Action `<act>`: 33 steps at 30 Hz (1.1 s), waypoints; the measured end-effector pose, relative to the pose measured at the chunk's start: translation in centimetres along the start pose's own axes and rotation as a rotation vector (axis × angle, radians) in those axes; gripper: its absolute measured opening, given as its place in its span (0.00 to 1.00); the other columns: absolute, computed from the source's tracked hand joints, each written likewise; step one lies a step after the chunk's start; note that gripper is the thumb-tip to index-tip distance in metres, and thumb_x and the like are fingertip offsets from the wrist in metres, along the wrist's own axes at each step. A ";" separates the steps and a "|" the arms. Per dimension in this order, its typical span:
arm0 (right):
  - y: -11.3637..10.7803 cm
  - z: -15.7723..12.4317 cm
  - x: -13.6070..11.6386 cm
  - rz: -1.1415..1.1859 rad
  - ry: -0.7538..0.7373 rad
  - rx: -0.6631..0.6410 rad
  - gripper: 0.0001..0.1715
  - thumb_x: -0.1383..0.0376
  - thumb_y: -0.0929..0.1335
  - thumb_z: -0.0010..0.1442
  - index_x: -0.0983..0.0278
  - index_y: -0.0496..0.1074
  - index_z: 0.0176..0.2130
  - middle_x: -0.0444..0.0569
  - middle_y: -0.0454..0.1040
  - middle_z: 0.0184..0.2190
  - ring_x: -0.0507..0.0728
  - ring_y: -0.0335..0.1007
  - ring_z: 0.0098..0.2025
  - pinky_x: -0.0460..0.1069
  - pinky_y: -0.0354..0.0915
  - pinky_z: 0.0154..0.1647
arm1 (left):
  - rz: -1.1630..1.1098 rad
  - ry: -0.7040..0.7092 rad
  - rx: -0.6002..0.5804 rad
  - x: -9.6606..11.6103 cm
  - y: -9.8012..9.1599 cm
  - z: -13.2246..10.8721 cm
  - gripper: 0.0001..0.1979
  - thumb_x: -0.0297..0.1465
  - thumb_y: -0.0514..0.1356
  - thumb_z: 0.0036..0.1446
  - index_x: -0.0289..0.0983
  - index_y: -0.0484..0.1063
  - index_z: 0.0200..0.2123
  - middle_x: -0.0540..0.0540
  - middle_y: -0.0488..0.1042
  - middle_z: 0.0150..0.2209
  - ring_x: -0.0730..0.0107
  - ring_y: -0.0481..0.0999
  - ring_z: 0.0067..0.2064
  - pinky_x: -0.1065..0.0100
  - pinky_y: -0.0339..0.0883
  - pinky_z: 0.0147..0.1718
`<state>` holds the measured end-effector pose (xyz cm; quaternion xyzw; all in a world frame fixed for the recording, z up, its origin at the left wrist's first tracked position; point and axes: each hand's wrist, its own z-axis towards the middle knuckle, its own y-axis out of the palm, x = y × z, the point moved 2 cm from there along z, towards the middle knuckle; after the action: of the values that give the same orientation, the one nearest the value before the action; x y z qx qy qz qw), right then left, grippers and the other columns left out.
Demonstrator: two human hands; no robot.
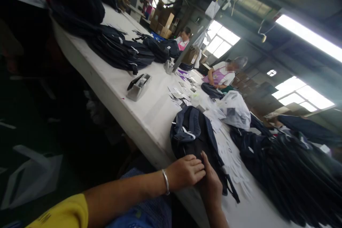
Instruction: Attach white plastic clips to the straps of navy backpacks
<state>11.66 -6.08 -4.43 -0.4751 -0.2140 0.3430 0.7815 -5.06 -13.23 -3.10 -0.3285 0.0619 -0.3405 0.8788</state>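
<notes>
A dark navy and black backpack (204, 142) lies on the white table in front of me, its padded shoulder straps (192, 124) facing up. My left hand (184, 172), with a silver bangle at the wrist, is closed on the near end of the bag, fingers bent together. Right beside it, my right hand (212, 181) grips the same end, thumb pointing up along the black fabric; its other fingers are mostly hidden. The two hands meet at the fingertips, so whatever small part is between them cannot be seen.
A tape dispenser (139, 87) stands near the table edge (107, 96). Scattered paper tags (179, 94) and a white plastic bag (235, 110) lie beyond the backpack. Dark bags are heaped at right (291, 167) and far left (120, 48). Two co-workers sit across the table; a metal post (189, 50) rises from it.
</notes>
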 end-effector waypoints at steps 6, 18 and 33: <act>0.3 0.9 -0.8 0.036 0.087 -0.189 0.41 0.67 0.67 0.52 0.58 0.53 0.64 0.52 0.65 0.58 0.64 0.66 0.56 0.59 0.68 0.52 | -0.455 -0.536 0.182 -1.9 -2.6 -7.0 0.12 0.25 0.52 0.58 0.39 0.72 0.41 0.47 0.77 0.40 0.70 0.74 0.44 0.69 0.66 0.48; -0.7 3.1 -0.3 0.174 0.075 -0.123 0.26 0.68 0.64 0.58 0.58 0.65 0.57 0.48 0.73 0.51 0.60 0.73 0.50 0.55 0.70 0.51 | -0.496 -1.080 0.276 -6.7 -1.9 -7.4 0.18 0.35 0.56 0.58 0.37 0.71 0.50 0.40 0.72 0.53 0.57 0.69 0.55 0.54 0.65 0.54; -0.8 2.7 -0.2 0.341 0.242 -0.024 0.23 0.65 0.64 0.58 0.58 0.68 0.54 0.47 0.74 0.50 0.60 0.72 0.50 0.55 0.69 0.53 | -0.994 -1.246 0.381 -8.6 -1.0 -5.9 0.32 0.40 0.69 0.42 0.38 0.68 0.51 0.39 0.72 0.49 0.57 0.75 0.47 0.59 0.73 0.42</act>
<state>10.08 -4.88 -2.48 -0.5516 -0.0391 0.4081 0.7265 -14.08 -11.46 -8.02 -0.2915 -0.6493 -0.4501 0.5393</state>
